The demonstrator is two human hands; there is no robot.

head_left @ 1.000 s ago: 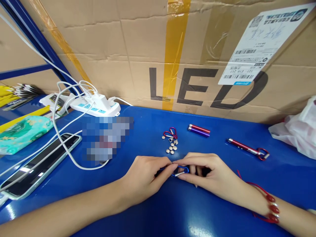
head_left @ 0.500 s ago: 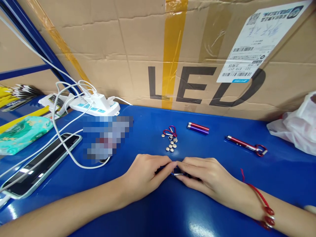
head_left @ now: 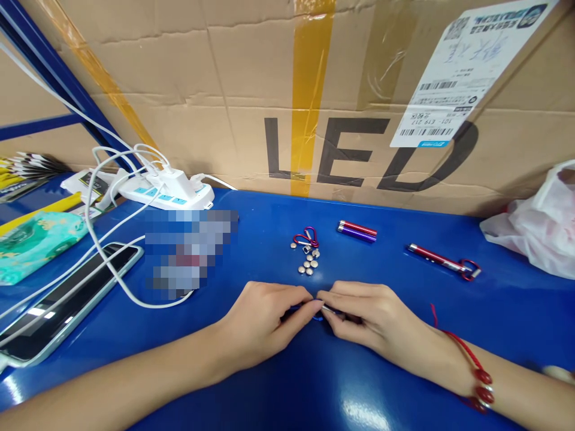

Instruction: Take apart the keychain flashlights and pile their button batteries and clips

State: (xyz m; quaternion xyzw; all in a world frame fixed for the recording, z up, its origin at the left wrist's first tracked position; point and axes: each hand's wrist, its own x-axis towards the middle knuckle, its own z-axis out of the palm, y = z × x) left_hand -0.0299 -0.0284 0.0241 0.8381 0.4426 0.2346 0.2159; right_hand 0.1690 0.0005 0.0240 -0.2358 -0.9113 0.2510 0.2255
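Pinched between thumb and fingers of my left hand (head_left: pixel 265 314) is a small blue carabiner (head_left: pixel 317 318), mostly covered by the fingertips. The closed fingers of my right hand (head_left: pixel 375 311) grip its other side, where a thin silver part shows; whatever else lies inside that hand is hidden. My fingertips nearly meet low over the table. Just beyond them lie several silver button cells (head_left: pixel 309 258) and a red carabiner (head_left: pixel 306 239). Farther back, a red tube (head_left: pixel 362 227) and a purple tube (head_left: pixel 359 233) rest side by side.
To the right lies a red penlight (head_left: pixel 433 257) with a carabiner on its end. A white plastic bag (head_left: pixel 534 224) sits beyond it. On the left are a phone (head_left: pixel 67 305), loose white cables, a power strip (head_left: pixel 168 193) and a green pack (head_left: pixel 42 242). A cardboard box (head_left: pixel 251 72) stands behind.
The carabiner has turned between my fingers, so its silver part now slants and a blue bit pokes out below. My right fingers have shifted slightly; the view has moved a little.
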